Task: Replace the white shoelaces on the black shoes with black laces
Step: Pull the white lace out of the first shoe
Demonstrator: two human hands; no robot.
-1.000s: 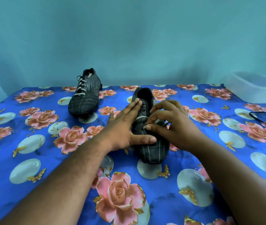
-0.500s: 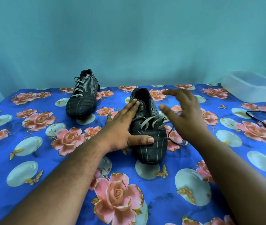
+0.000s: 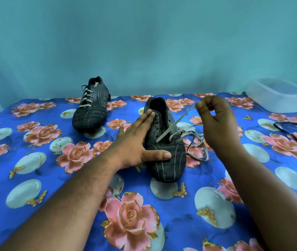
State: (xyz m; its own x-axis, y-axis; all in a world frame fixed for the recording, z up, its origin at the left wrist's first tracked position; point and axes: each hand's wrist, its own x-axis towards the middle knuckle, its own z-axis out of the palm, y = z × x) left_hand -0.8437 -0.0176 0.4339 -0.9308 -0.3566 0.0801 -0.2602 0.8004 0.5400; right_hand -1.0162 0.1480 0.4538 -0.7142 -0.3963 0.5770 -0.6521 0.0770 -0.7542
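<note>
On the flowered worktop (image 3: pixel 35 178) I've got the near shoe (image 3: pixel 164 142) mid-worktop w/ my left hand (image 3: pixel 135 140) pressing it flat, fingers straight, right hand (image 3: pixel 216 120) pinching the white lace (image 3: pixel 173 127): limp, light, prob. snags at eyelets, so hold near the tip.

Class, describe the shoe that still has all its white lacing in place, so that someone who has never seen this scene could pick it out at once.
Start at the blue floral cloth covering the surface and look to its far edge by the teal wall. The far shoe stands there alone, left of the near shoe under the left hand. Unlike that one, its white laces are fully threaded and nobody touches it.
</note>
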